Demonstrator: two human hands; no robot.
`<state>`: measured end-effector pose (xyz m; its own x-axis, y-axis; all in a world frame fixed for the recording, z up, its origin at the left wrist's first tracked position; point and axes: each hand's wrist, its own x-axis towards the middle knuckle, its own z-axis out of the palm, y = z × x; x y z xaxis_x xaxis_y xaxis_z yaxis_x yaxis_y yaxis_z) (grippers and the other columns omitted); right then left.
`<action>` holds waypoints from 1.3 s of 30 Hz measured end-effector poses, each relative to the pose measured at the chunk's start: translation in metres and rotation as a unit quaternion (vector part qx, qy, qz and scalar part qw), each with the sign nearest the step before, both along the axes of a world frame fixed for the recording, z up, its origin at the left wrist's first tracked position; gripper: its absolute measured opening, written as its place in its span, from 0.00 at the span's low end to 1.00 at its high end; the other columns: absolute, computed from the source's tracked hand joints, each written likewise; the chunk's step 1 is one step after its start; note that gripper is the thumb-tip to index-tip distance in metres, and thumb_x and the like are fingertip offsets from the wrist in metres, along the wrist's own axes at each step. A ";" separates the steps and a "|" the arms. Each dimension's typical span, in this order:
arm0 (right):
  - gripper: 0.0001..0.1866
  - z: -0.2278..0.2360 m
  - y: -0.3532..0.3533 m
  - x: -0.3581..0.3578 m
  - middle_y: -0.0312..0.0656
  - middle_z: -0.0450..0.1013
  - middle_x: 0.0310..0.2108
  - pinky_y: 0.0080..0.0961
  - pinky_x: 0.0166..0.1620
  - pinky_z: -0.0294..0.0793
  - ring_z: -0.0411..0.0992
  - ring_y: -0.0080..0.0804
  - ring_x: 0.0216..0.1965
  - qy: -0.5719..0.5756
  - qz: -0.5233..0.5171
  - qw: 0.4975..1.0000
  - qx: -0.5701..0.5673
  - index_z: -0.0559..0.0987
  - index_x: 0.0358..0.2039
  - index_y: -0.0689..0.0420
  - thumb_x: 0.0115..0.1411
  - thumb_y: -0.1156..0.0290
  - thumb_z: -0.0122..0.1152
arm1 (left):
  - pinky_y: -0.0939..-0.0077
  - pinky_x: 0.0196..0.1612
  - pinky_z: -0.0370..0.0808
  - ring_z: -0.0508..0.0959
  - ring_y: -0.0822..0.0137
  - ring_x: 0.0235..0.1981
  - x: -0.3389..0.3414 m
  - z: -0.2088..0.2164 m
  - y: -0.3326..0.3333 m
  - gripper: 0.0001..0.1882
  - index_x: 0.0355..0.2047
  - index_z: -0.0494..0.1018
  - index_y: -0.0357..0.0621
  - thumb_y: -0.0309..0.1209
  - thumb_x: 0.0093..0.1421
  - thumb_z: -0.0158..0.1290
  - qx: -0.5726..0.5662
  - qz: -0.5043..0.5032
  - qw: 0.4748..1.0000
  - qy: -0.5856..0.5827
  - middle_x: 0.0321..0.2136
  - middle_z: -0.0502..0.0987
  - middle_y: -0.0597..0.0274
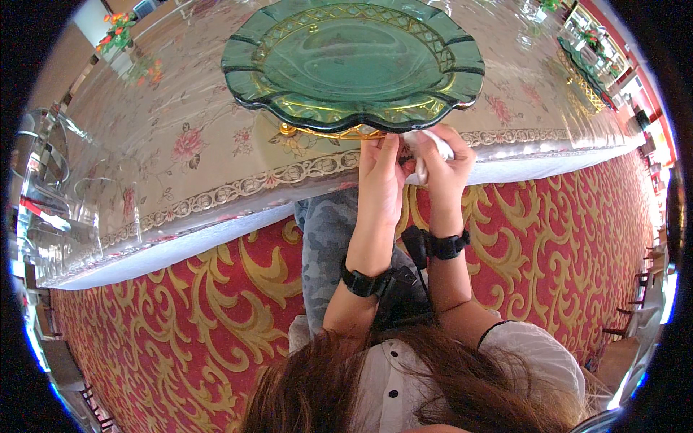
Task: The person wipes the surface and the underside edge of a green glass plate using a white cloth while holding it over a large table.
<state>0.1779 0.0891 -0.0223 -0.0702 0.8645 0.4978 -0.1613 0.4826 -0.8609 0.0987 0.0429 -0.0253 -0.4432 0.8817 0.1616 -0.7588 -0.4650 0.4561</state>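
A green glass plate (pixel 249 78) with a scalloped rim rests on a gold metal stand (pixel 332 133) near the table's front edge. Just under the plate's near rim, my left hand (pixel 382 169) is closed, its fingertips pinching the stand's gold edge. My right hand (pixel 449 160), close beside it, is closed around a crumpled white cloth (pixel 421 172). That cloth is pressed toward the underside of the rim, and the plate hides where it touches. Part of the stand shows only through the glass.
Clear plastic covers the floral tablecloth (pixel 209 162). Red and orange flowers (pixel 118 32) stand at the far left, and another green plate (pixel 577 61) with gold trim lies at the far right. Shiny clear items (pixel 47 151) crowd the left edge. Below spreads a red-and-gold carpet (pixel 534 238).
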 end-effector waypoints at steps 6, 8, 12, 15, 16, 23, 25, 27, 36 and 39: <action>0.10 0.000 0.002 -0.002 0.39 0.77 0.31 0.19 0.36 0.72 0.74 0.23 0.32 -0.034 0.010 0.998 0.050 0.81 0.35 0.63 0.50 0.79 0.67 | 0.71 0.50 0.70 0.72 0.69 0.48 -0.004 -0.002 0.000 0.11 0.47 0.67 0.42 0.31 0.66 0.48 -0.003 -0.006 0.999 0.035 0.45 0.73 0.62; 0.10 0.001 0.003 -0.001 0.41 0.77 0.31 0.21 0.39 0.72 0.75 0.26 0.34 -0.065 0.018 0.996 0.065 0.82 0.34 0.62 0.49 0.79 0.68 | 0.71 0.52 0.68 0.72 0.69 0.48 -0.004 -0.005 0.001 0.12 0.47 0.67 0.42 0.31 0.66 0.48 0.004 -0.004 0.999 0.034 0.46 0.73 0.61; 0.11 0.003 0.003 0.001 0.42 0.78 0.32 0.22 0.39 0.72 0.75 0.28 0.34 -0.106 0.028 0.990 0.094 0.83 0.34 0.61 0.47 0.79 0.67 | 0.75 0.50 0.67 0.71 0.73 0.47 -0.002 -0.006 0.002 0.14 0.50 0.64 0.41 0.29 0.66 0.46 0.006 -0.001 1.000 0.015 0.47 0.71 0.63; 0.12 0.005 0.003 0.002 0.42 0.78 0.32 0.23 0.40 0.73 0.75 0.29 0.35 -0.122 0.035 0.988 0.091 0.83 0.35 0.60 0.46 0.80 0.66 | 0.74 0.52 0.67 0.71 0.72 0.48 -0.003 -0.003 0.002 0.13 0.50 0.65 0.40 0.29 0.66 0.46 0.020 0.001 1.000 0.011 0.47 0.72 0.63; 0.12 0.006 0.003 0.002 0.42 0.78 0.32 0.23 0.40 0.73 0.75 0.30 0.35 -0.125 0.041 0.988 0.084 0.83 0.35 0.60 0.46 0.80 0.65 | 0.74 0.52 0.66 0.70 0.72 0.48 -0.003 -0.003 0.001 0.14 0.50 0.65 0.40 0.29 0.66 0.46 0.019 -0.002 1.000 0.011 0.47 0.71 0.63; 0.13 0.007 0.005 0.006 0.42 0.78 0.32 0.22 0.39 0.73 0.75 0.28 0.34 -0.151 0.062 0.982 0.094 0.83 0.35 0.61 0.46 0.80 0.62 | 0.75 0.48 0.68 0.71 0.73 0.46 -0.003 0.000 0.002 0.13 0.50 0.66 0.44 0.31 0.66 0.47 0.024 0.002 1.000 0.012 0.46 0.72 0.67; 0.11 0.005 0.003 0.005 0.41 0.77 0.31 0.21 0.37 0.72 0.75 0.25 0.33 -0.098 0.053 0.993 0.041 0.82 0.34 0.62 0.47 0.80 0.62 | 0.75 0.44 0.68 0.71 0.74 0.45 -0.003 0.000 0.000 0.12 0.49 0.66 0.45 0.31 0.66 0.47 0.009 -0.007 1.000 0.001 0.46 0.72 0.68; 0.10 0.003 0.001 0.003 0.40 0.77 0.30 0.20 0.36 0.72 0.74 0.23 0.31 -0.048 0.030 0.998 -0.014 0.82 0.34 0.63 0.49 0.80 0.62 | 0.74 0.41 0.69 0.71 0.74 0.43 -0.004 0.000 -0.003 0.11 0.48 0.66 0.45 0.31 0.66 0.47 -0.018 -0.034 0.999 -0.017 0.45 0.72 0.70; 0.10 0.006 0.001 -0.002 0.41 0.77 0.30 0.21 0.36 0.71 0.74 0.25 0.31 -0.099 0.011 0.991 0.088 0.81 0.34 0.64 0.50 0.77 0.66 | 0.74 0.42 0.69 0.71 0.75 0.44 -0.003 -0.002 0.001 0.12 0.49 0.65 0.42 0.31 0.67 0.46 -0.004 0.005 1.000 0.017 0.45 0.72 0.65; 0.09 0.010 0.001 0.001 0.42 0.77 0.31 0.22 0.37 0.71 0.74 0.26 0.32 -0.121 0.034 0.990 0.056 0.81 0.34 0.64 0.50 0.77 0.66 | 0.74 0.47 0.68 0.71 0.74 0.46 -0.002 -0.002 0.002 0.13 0.50 0.65 0.42 0.31 0.67 0.46 0.014 0.014 1.000 0.014 0.46 0.71 0.64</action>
